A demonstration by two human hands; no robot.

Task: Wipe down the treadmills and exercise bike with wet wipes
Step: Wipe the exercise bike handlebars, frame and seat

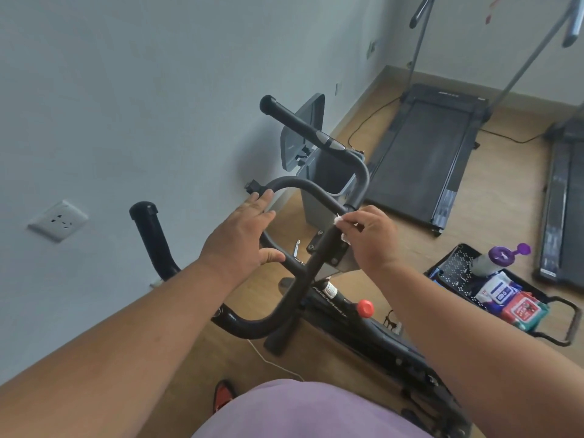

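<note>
**Evidently mid-wipe on the bike; treadmills not yet reached**

Furthest left, a wall socket [57, 220] is seen on the pale wall, and beside it the black foam grip [154, 238] of the exercise bike [319, 295] rises toward the camera. Next, the left hand [241, 237] is laid on the curved loop of the handlebar [303, 188]; its fingers are stretched out nearly straight along the tube and the thumb is tucked beneath, so the bar is steadied rather than clenched. At the middle, the handlebar stem is being worked on: a small white wet wipe [339, 220] is pinched in the curled fingers of the right hand [371, 240] and pressed against the bar where the loop meets the stem. Only scraps of the wipe show past the fingers.

Further right, the near treadmill [420, 156] lies flat on the wooden floor, and the edge of a second treadmill [565, 197] is caught at the frame's side. Neither is being touched, and whether they have been cleaned cannot be told from their surfaces. Below them, a black basket [455, 263] holds a purple-capped bottle [493, 257] and packs of wipes [512, 298].

It is judged that the bike's handlebars are partly done, with its frame and seat probably still outstanding.
</note>
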